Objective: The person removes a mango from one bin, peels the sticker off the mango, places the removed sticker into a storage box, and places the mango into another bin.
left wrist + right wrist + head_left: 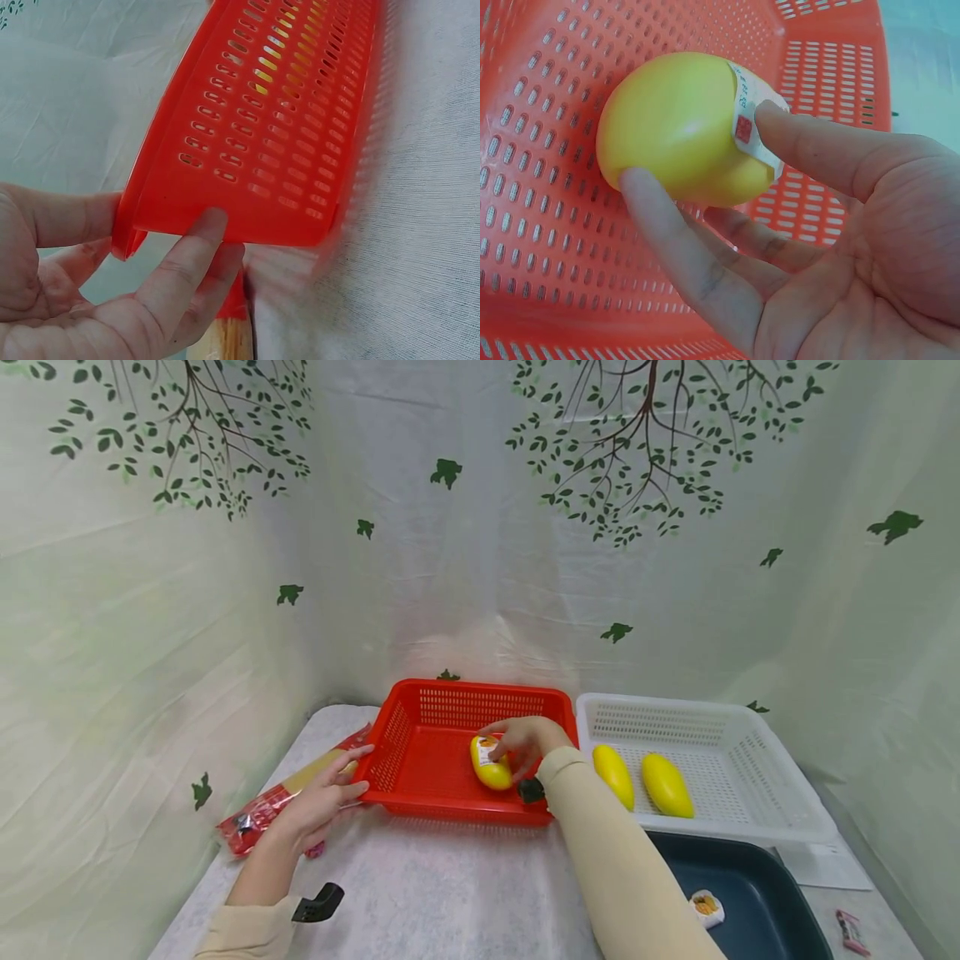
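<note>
Cream-coloured sleeve (622,860) foremost, a person's right arm slants across the table's front edge, hiding the left part of a dark blue tray (765,893) by the front right corner. Past it, the right hand (528,739) grips a yellow mango (492,774), thumb on its white label, a fingertip at one end. That mango is inside the red basket (435,760), toward the basket's front right corner; I can't tell whether its weight rests on the bottom. Over at the basket's front left corner, the left hand (318,806) holds the rim, two fingers against the outer wall. Just beyond that hand a red and gold packet (251,822) lies aslant along the table's left edge. Beside the red basket, toward the table's back right corner, stands a white basket (723,777) with two more mangoes (667,785) in its left half. A small white piece with a fruit picture (707,908) lies in the tray, and a little pink wrapper (852,933) sits near the table's right edge. Leaf-printed curtain (480,577) hangs behind everything.
</note>
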Demonstrator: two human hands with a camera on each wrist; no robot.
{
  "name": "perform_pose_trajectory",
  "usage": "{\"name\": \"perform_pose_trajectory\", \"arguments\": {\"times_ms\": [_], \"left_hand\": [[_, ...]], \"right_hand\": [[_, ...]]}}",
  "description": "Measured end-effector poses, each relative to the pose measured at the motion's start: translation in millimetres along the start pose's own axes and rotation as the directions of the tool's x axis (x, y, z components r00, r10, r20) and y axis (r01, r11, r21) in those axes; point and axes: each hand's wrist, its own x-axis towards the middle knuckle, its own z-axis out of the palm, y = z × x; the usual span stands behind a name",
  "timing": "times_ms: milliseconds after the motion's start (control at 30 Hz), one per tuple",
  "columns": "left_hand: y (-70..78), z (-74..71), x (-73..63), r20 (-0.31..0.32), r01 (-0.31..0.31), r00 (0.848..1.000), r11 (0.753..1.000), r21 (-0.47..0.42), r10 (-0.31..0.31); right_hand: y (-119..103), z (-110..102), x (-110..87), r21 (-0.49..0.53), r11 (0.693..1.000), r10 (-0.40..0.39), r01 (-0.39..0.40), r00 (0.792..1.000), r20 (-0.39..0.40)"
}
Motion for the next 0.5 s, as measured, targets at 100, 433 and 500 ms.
{"name": "perform_pose_trajectory", "arguments": {"times_ms": [100,433,500], "left_hand": [[-1.0,-0.1,-0.5,-0.003,-0.006,1.000,1.000,-0.002,0.006],[-2.9,1.4,-2.7,-0.021,-0.003,1.000,1.000,-0.004,0.002],[-2.4,1.8,-2.4,-0.024,-0.002,1.000,1.000,-0.008,0.001]], "right_hand": [[-0.6,3.4,0.3,0.027,1.000,0.010,-0.009,1.000,-0.008],[-1.5,10.1,-2.5,0.032,0.999,0.009,-0.008,0.999,-0.037],[-2.5,9.8,-2.4,0.029,1.000,0.010,-0.009,0.999,-0.037]]}}
